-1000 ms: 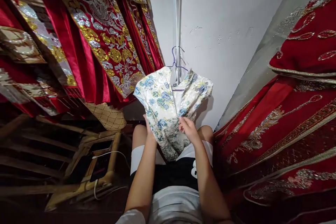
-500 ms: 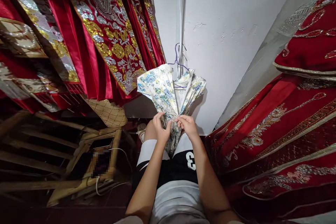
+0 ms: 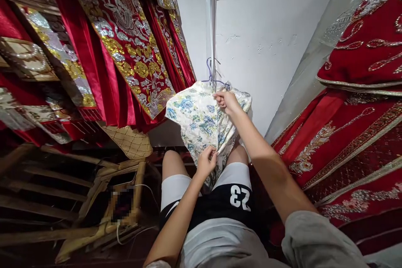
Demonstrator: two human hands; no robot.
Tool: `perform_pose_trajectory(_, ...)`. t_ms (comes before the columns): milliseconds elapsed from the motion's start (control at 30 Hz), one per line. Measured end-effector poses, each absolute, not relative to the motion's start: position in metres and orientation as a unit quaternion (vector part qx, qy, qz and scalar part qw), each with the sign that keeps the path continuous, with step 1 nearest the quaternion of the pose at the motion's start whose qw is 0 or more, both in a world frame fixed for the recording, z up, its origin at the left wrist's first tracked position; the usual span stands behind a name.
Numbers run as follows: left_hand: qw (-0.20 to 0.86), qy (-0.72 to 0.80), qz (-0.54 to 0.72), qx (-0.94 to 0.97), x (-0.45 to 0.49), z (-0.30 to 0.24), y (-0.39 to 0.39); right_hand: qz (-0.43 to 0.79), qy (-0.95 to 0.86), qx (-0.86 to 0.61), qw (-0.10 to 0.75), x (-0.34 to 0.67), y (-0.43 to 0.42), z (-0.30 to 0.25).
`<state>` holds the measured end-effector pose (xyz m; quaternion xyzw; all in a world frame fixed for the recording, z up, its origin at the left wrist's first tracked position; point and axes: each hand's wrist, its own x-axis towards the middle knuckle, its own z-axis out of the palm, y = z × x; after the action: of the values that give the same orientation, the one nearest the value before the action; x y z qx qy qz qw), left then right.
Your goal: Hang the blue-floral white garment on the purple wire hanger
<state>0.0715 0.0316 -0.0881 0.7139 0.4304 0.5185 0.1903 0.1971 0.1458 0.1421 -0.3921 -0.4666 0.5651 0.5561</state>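
A white garment with blue flowers (image 3: 197, 113) hangs in front of me on a purple hanger (image 3: 210, 71). Its front edges now lie together along the middle. My right hand (image 3: 226, 101) is closed at the top of this front edge, near the neckline, pinching the cloth. Lower down, my left hand (image 3: 207, 160) grips the same edge between thumb and fingers, just above my lap. The garment's lower end hangs between my knees and is partly hidden.
Red embroidered garments (image 3: 125, 46) hang at the left, and more beaded red garments (image 3: 361, 104) at the right. A wooden chair (image 3: 138, 188) with a blurred-out device and white cable stands at my left. A metal pole (image 3: 212, 16) runs down the white wall (image 3: 266, 16).
My right hand has moved up from the garment's waist to its neckline. The open front has been drawn together. My left hand has shifted slightly right and down, now pinching the edge.
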Motion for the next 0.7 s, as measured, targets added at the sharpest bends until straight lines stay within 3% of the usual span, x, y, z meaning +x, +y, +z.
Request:
perform_pose_trajectory(167, 0.238, 0.422, 0.453, 0.748, 0.06, -0.059, 0.039, 0.518, -0.52, -0.375, 0.566, 0.198, 0.142, 0.163)
perform_pose_trajectory(267, 0.253, 0.39, 0.523, 0.714, 0.05, -0.004, 0.064, 0.487, -0.58, -0.354, 0.548, 0.199, 0.131, 0.157)
perform_pose_trajectory(367, 0.146, 0.363, 0.617, 0.683, 0.045, 0.063, 0.098, 0.477, -0.608, -0.341, 0.535, 0.197, 0.126, 0.153)
perform_pose_trajectory(500, 0.034, 0.343, 0.553, 0.759, 0.042, 0.129, 0.132, 0.464, -0.619, -0.316, 0.549, 0.196, 0.13, 0.142)
perform_pose_trajectory(700, -0.066, 0.384, 0.468, 0.793, 0.035, 0.135, 0.134, 0.449, -0.589, -0.324, 0.588, 0.186, 0.142, 0.108)
